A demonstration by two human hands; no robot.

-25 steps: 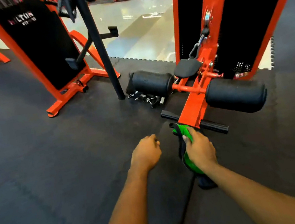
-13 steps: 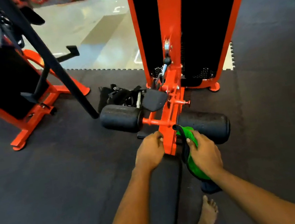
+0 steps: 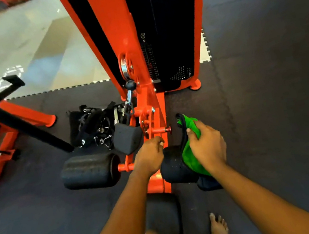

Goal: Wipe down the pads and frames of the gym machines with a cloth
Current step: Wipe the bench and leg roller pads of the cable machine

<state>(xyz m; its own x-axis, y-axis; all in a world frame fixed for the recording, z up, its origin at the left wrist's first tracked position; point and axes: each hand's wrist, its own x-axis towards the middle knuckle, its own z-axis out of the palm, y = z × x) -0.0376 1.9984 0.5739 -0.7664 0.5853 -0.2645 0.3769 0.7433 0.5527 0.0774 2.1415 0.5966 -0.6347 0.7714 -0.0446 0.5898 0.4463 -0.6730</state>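
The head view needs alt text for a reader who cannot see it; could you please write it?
A person's right hand grips a green cloth against the right pad of an orange machine. The left hand, curled, is at its frame; the left pad sticks out opposite, above black mats.

The scene is lit evenly and fairly brightly. A pale glare is reflected off the tiled floor [image 3: 19,43] at upper left. The dark mats [image 3: 276,74] are rendered dull, and only soft shadows are cast on them. The straight lines of the frame [image 3: 112,21] are bowed by the wide lens, and slight blur is seen toward the edges.
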